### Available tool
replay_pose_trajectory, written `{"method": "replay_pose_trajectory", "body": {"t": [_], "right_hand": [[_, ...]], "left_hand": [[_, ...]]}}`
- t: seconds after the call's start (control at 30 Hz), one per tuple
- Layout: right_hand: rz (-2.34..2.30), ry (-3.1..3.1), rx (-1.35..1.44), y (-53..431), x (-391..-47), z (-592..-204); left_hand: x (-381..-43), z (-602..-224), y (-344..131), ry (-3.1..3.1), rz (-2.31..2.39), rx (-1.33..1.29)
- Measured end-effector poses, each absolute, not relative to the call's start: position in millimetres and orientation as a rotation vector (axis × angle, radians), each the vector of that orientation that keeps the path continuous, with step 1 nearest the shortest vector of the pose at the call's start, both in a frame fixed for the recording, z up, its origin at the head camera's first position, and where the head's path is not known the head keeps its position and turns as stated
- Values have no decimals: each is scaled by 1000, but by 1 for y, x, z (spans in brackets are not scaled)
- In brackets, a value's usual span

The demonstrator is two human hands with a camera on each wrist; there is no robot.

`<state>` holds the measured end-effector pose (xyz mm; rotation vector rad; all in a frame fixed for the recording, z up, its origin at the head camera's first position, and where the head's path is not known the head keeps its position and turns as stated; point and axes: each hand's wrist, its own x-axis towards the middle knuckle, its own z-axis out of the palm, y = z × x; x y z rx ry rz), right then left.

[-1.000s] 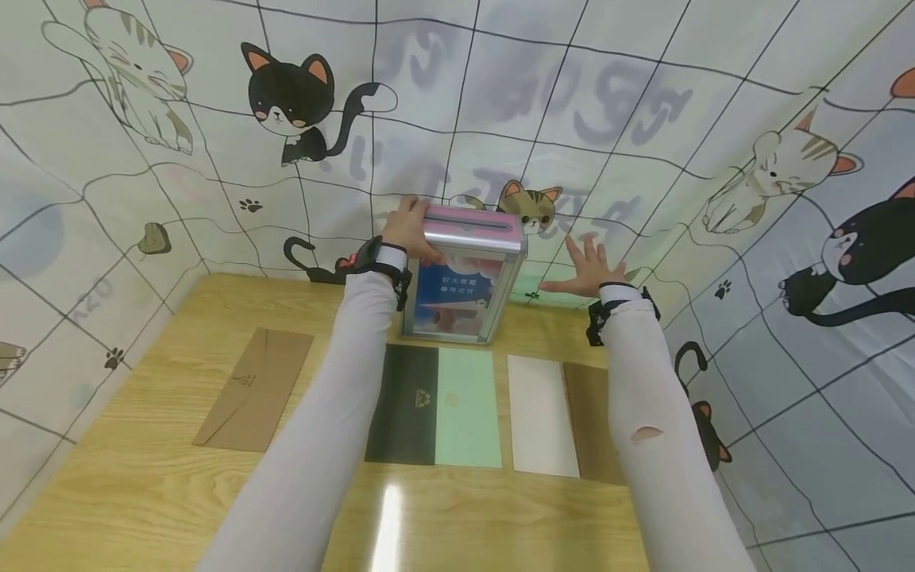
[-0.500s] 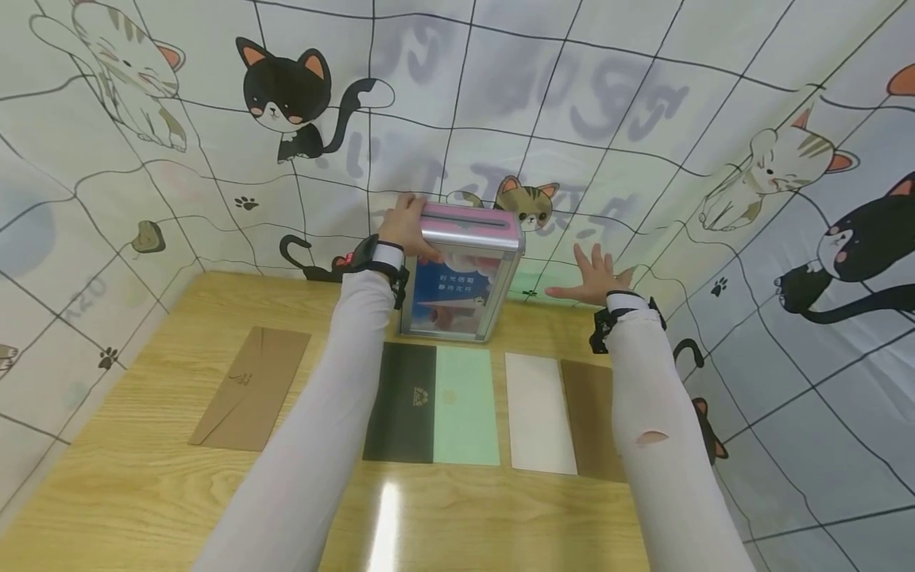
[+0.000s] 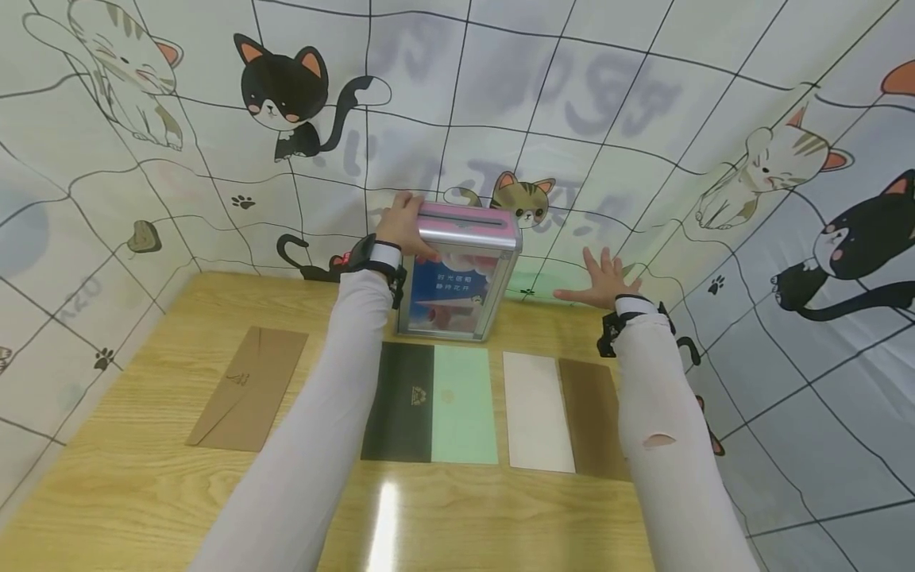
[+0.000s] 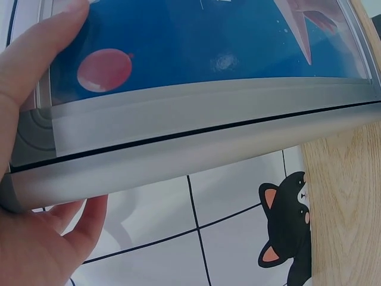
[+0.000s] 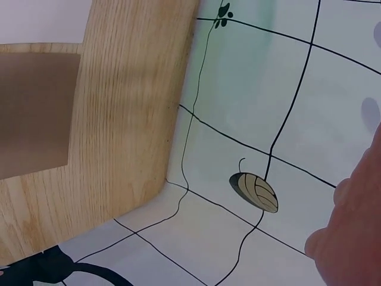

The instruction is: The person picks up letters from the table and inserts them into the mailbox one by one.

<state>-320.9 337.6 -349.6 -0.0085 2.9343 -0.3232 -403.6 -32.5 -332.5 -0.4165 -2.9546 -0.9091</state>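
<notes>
The left hand (image 3: 402, 226) has hold of the box (image 3: 461, 295) at its upper left corner, thumb laid over the front face and fingers round the far side, so the opening between them is only as wide as the box is deep there. The left wrist view shows the thumb reaching onto the blue picture panel and 2 fingertips beyond the silver rim. With just 1 hand on 1 corner, the sound way is probably to keep pressure even between thumb and fingers, since a hard pull there could twist or tip the box.

The box stands upright at the back of the table (image 3: 465, 524), its pink top (image 3: 500, 229) and slot (image 3: 465, 218) facing up. The right hand (image 3: 602, 282) is well apart from it, fingers spread wide, holding nothing (the right wrist camera catches only a blurred edge of it). For a steadier hold, it would best take the opposite side.

Just in front lie the black envelope (image 3: 398, 401) and mint envelope (image 3: 465, 405), edges meeting; it seems wise not to drag the base over them. Farther right are a white envelope (image 3: 538, 413) and a brown envelope (image 3: 589, 417), the latter partly behind the right sleeve (image 3: 672, 461).
</notes>
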Motion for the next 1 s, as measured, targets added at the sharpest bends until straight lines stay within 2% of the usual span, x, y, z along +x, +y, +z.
{"method": "replay_pose_trajectory", "body": {"t": [0.47,1.0], "right_hand": [[-322,2922,30,362,-317,-362],[-384,2900,51,363,-301,-355]], "left_hand": [[-401,-333,-33,-2932,-912,-416],[-402,-333,-32,-2930,-930,-412]]}}
